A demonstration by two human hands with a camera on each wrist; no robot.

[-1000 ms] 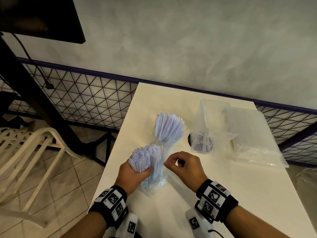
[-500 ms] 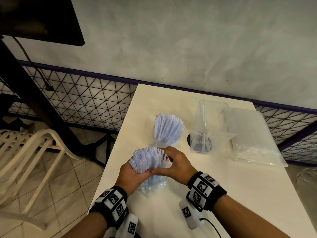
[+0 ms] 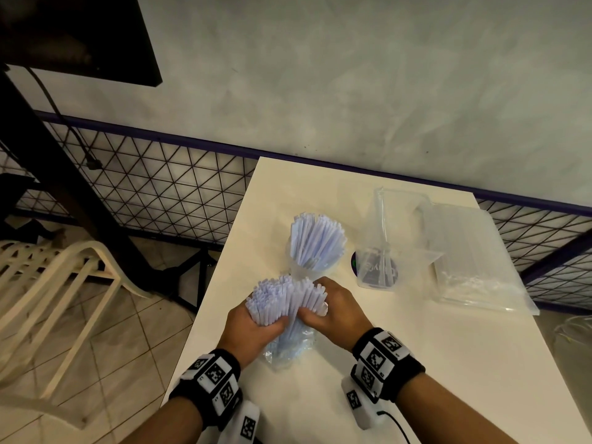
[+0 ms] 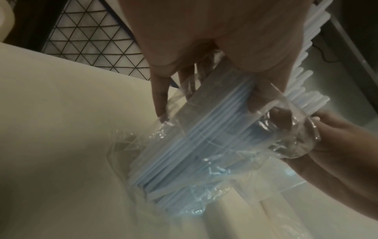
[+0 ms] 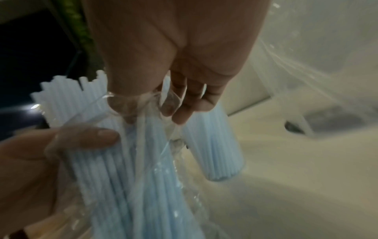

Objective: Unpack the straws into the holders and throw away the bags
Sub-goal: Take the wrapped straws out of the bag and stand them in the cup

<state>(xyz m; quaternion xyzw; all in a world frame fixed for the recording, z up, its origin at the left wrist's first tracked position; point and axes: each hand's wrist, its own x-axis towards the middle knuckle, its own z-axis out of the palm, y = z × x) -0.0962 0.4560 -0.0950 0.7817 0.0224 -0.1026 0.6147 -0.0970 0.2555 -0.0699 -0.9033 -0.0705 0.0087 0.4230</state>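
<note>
Both hands clamped on one bundle of pale blue plastic straws (image 3: 288, 299)

Left hand (image 3: 253, 328) and right hand (image 3: 336, 315) grip it, its base inside a crinkled clear plastic bag (image 3: 285, 350) — just beyond them, a clear holder full of straws (image 3: 315, 245).

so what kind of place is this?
Probably a cafe or drink stall, at a guess. Bulk straws in a clear bag, a holder already filled with straws on a plain table, and a plastic chair beside a mesh railing.
</note>
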